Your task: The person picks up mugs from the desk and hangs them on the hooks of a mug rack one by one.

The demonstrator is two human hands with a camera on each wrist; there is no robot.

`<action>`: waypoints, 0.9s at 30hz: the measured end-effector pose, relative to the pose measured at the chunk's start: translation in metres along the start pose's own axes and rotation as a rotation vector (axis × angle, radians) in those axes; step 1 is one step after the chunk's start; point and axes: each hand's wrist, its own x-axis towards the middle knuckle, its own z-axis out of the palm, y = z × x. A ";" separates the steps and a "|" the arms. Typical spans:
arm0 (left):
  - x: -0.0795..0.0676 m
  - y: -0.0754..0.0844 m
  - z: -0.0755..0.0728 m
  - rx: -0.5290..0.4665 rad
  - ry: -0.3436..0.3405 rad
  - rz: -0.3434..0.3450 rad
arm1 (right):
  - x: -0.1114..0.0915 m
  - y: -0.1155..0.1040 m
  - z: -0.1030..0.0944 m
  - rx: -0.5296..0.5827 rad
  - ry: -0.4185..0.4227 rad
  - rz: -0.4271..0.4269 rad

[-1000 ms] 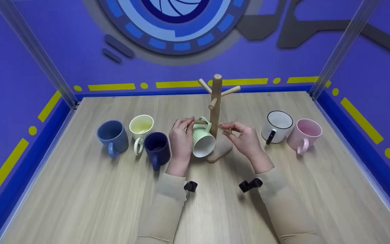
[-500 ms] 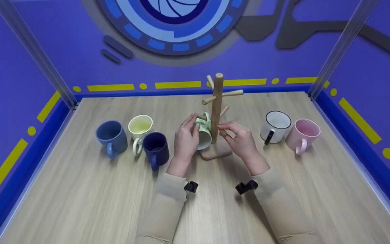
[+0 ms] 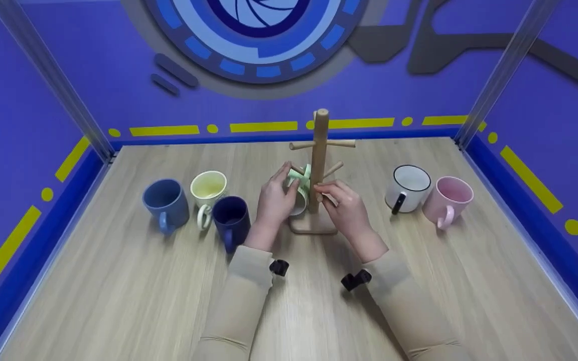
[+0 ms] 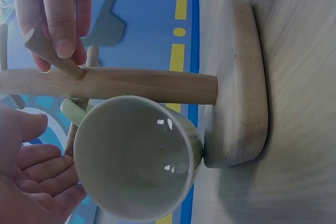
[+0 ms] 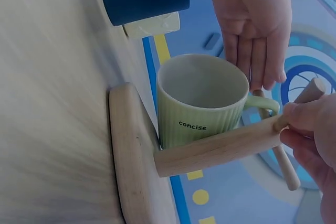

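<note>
A wooden mug tree [image 3: 320, 150] stands upright with a light green ribbed mug [image 5: 202, 100] hanging by its handle from a lower peg. The mug lies sideways, its mouth towards me, and bears the word "concise" in the right wrist view. My right hand [image 3: 346, 208] pinches another lower peg [image 4: 50, 53] between thumb and fingers. My left hand [image 3: 276, 200] is beside the mug, its fingers extended and fingertips at the end of the mug's peg [image 5: 261, 98]. In the head view this hand covers part of the mug.
Left of the tree stand a blue mug [image 3: 166, 200], a pale yellow mug [image 3: 208, 188] and a navy mug [image 3: 232, 220]. To the right are a white mug with black rim [image 3: 409, 188] and a pink mug [image 3: 448, 200]. Blue-purple walls enclose the wooden table [image 3: 168, 301].
The mug tree has turned clockwise as seen from above, its front side swinging left. The green mug has gone back and left behind my left hand. My right hand has moved left with its peg.
</note>
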 end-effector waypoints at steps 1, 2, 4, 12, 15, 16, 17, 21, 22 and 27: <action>-0.001 0.001 0.000 0.011 0.002 0.009 | 0.000 -0.001 0.001 -0.006 0.001 0.005; -0.003 0.003 0.000 0.018 0.012 0.034 | 0.000 -0.001 0.001 -0.010 0.001 0.010; -0.008 0.007 0.001 0.026 0.030 0.110 | 0.000 -0.001 0.001 -0.013 -0.001 0.014; -0.026 0.014 0.014 -0.056 0.009 0.401 | -0.004 0.002 -0.009 0.045 -0.090 0.032; -0.028 0.012 0.020 -0.067 -0.002 0.422 | -0.006 0.006 -0.019 0.086 -0.146 0.054; -0.029 0.011 0.021 -0.073 -0.005 0.425 | -0.007 0.008 -0.022 0.102 -0.162 0.060; -0.028 0.010 0.022 -0.076 -0.006 0.425 | -0.007 0.010 -0.026 0.114 -0.176 0.065; -0.027 0.004 0.026 -0.099 0.001 0.420 | -0.011 0.017 -0.047 0.162 -0.194 0.105; -0.027 0.002 0.027 -0.105 0.008 0.422 | -0.012 0.019 -0.053 0.181 -0.189 0.123; -0.024 -0.004 0.030 -0.153 0.046 0.462 | -0.011 0.032 -0.101 0.295 -0.147 0.247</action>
